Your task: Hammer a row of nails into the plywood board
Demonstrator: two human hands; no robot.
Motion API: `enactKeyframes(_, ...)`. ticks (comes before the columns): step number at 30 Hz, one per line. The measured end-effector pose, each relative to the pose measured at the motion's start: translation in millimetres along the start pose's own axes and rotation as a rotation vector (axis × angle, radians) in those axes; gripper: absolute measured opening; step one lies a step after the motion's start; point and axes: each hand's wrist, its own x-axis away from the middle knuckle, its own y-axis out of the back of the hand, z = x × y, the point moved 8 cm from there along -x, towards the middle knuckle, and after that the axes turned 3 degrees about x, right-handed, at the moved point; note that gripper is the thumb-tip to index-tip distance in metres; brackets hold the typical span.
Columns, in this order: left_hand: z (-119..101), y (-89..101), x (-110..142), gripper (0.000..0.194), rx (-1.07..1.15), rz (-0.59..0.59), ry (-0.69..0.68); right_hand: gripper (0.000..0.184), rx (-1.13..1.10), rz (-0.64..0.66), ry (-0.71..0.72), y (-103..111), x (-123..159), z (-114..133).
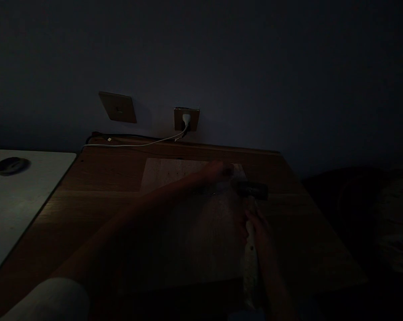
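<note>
My left arm reaches across a pale, speckled sheet [174, 173] lying on a wooden table [97, 174], and my left hand [216, 171] rests near the sheet's far edge. Its fingers are too dark to make out. My right hand [259, 228] is closed around the pale handle of a hammer [251, 189], whose dark head lies just beyond it, close to my left hand. The handle runs back toward me. The low light hides much of the sheet's near part, and the head's contact with the sheet is unclear.
A white plug sits in a wall socket [186, 119] behind the table, with a white cable [144, 143] and a black cable along the back edge. A blank wall plate [117, 107] is nearby. A white surface [27, 209] with a dark round object [11, 166] adjoins on the left.
</note>
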Motion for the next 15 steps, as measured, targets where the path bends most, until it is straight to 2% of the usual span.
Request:
enactKeyframes(3,0,-1.4,-1,0.022,0.005,0.001,-0.008,0.044,-0.076,0.05,-0.071,-4,2,3)
enactKeyframes(7,2,-3.0,-1,0.026,0.011,-0.007,-0.02,0.047,-0.047,-0.064,-0.066,6,-2,23)
enactKeyframes(9,4,-3.0,-1,0.03,0.036,-0.009,-0.006,0.049,0.03,-0.065,-0.031,7,-8,37)
enactKeyframes(13,8,-0.5,1,0.038,0.119,-0.038,0.037,0.048,0.191,0.048,0.093,-2,-20,64)
enactKeyframes(15,7,0.1,1,0.039,0.158,-0.049,0.023,0.052,0.236,0.057,0.141,-3,-22,71)
